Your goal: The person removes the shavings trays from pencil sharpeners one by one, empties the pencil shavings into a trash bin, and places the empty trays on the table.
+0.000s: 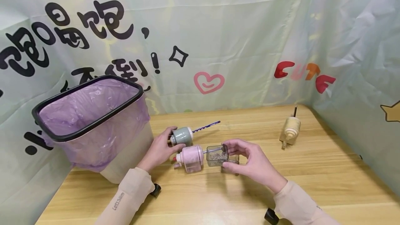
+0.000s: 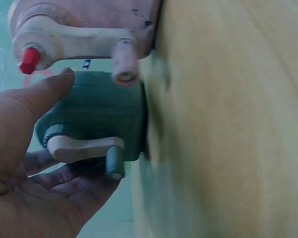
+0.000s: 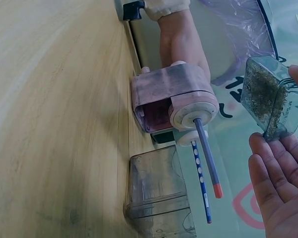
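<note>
My left hand point(image 1: 160, 152) grips a grey-green crank pencil sharpener point(image 1: 183, 136), thumb on one side and fingers on the other. A blue pencil point(image 1: 207, 126) sticks out of its front. Close beside it stands a pink pencil sharpener point(image 1: 191, 156), with a red-tipped pencil point(image 3: 208, 161) in its hole and its drawer slot open. My right hand point(image 1: 254, 157) pinches a clear shavings drawer point(image 1: 217, 156) between thumb and fingers, raised above the table. Dark pencil shavings point(image 3: 264, 96) lie inside it. Another clear drawer point(image 3: 156, 181) rests on the table, partly hidden behind the right hand in the head view.
A bin point(image 1: 126, 160) with a black rim and a purple bag stands at the left, right beside the left forearm. A yellow pencil sharpener point(image 1: 292, 127) with a dark pencil sits at the table's right back. A printed curtain point(image 1: 250, 44) hangs behind the wooden table point(image 1: 328, 169).
</note>
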Available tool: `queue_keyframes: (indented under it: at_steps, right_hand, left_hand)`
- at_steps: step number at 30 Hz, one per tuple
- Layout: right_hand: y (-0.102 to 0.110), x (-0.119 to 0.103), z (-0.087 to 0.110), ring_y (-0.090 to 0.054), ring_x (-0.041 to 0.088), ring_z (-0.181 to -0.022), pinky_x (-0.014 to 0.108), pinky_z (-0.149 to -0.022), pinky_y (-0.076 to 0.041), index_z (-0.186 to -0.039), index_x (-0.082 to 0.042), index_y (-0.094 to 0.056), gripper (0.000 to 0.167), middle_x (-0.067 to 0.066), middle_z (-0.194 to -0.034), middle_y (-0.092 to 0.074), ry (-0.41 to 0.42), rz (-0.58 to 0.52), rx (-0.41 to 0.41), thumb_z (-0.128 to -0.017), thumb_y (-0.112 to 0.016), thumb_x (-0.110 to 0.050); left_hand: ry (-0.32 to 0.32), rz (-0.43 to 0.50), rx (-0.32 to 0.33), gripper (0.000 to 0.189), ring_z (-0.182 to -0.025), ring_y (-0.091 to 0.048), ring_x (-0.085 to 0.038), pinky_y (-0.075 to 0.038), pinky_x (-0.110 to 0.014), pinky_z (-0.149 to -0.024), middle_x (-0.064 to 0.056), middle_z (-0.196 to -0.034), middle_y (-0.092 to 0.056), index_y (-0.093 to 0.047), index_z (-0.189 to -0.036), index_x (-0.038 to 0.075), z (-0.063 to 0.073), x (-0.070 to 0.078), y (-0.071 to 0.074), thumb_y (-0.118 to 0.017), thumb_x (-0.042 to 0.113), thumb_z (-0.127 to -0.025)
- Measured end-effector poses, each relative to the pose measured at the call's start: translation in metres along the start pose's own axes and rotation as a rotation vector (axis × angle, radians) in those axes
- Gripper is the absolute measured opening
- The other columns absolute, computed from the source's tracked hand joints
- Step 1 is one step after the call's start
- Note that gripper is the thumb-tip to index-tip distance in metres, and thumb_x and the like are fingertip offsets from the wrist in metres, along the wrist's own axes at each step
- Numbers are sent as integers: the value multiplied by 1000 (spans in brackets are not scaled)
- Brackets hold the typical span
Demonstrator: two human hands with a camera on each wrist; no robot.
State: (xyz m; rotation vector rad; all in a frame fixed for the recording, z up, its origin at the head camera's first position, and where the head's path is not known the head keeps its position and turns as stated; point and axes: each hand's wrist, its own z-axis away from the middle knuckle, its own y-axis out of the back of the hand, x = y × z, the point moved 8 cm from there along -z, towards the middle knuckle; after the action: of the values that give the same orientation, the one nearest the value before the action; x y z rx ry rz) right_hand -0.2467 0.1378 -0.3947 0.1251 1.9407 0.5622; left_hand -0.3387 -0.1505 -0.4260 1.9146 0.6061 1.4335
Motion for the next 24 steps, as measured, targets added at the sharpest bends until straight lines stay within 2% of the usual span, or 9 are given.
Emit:
queue_keyframes:
  at_steps: [5,12,17,24]
  right_hand:
    - [2,0,0,-73,11,-106,29,-105,-58,-133,-13,-71,51,2,-120,-78,2,11,7,-87,-91,-23]
    - [4,-1,0,-73,11,-107,27,-106,-58,-133,-15,-70,50,0,-120,-78,16,6,13,-88,-90,-22]
    - [4,-1,0,-73,11,-107,27,-105,-58,-133,-14,-70,50,0,-120,-78,15,3,9,-88,-90,-22]
    - [5,-1,-1,-73,10,-107,27,-105,-58,-134,-13,-70,51,1,-121,-78,15,12,14,-88,-90,-21]
  left_hand:
    - [-4,41,-4,70,-133,-66,-43,-57,-55,-109,-26,-147,-63,-46,-157,4,3,6,11,-77,32,-101]
    - [-22,33,38,70,-144,-57,-40,-54,-54,-114,-24,-156,-57,-45,-158,4,10,25,32,-75,33,-102]
    - [-89,-9,82,69,-143,-58,-39,-55,-53,-112,-21,-156,-58,-49,-156,3,20,46,51,-78,31,-100]
    - [-193,-64,143,61,-134,-65,-36,-59,-51,-107,-18,-146,-66,-57,-149,4,42,78,79,-81,27,-98]
